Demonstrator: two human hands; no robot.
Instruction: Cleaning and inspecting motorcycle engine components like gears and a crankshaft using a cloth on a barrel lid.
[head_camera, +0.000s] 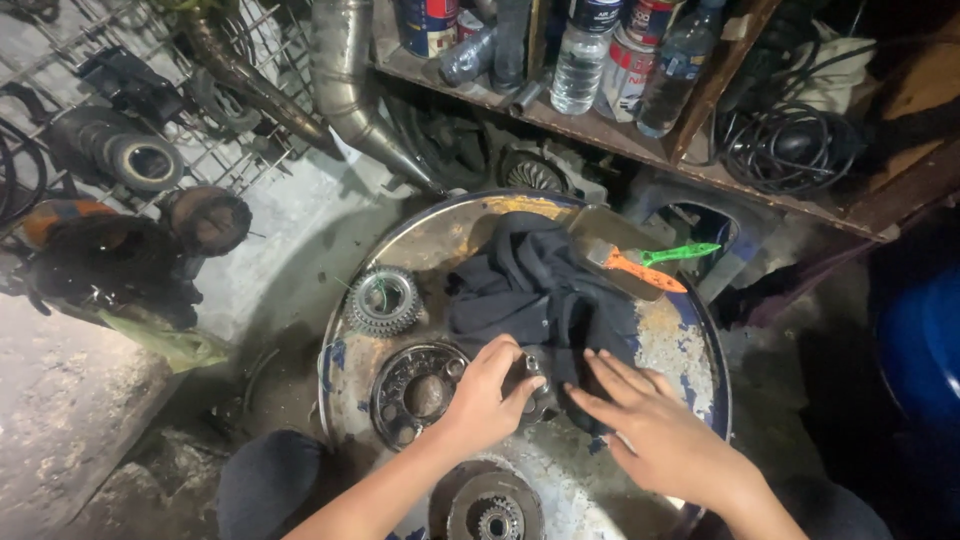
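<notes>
1. Gripping a small metal part (532, 372), the left hand (487, 398) had its fingers curled shut around it at the near edge of the dark cloth (545, 295).
2. The right hand (655, 425) lay flat, fingers spread, pressing that cloth.
3. Left of the cloth sat a gear (383, 300) on the drum top (670, 345); beyond it, a shelf of bottles (600, 125).

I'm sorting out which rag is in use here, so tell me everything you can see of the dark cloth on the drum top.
The dark cloth looks like soft black fabric, crumpled in folds, lying across the middle of the round, rusty drum top. Its far edge reaches a metal tray holding orange and green tools. The right hand presses flat on its near edge, fingers spread. The left hand grips a small metal part at the cloth's near edge. A toothed gear lies just left, apart from it.
</notes>
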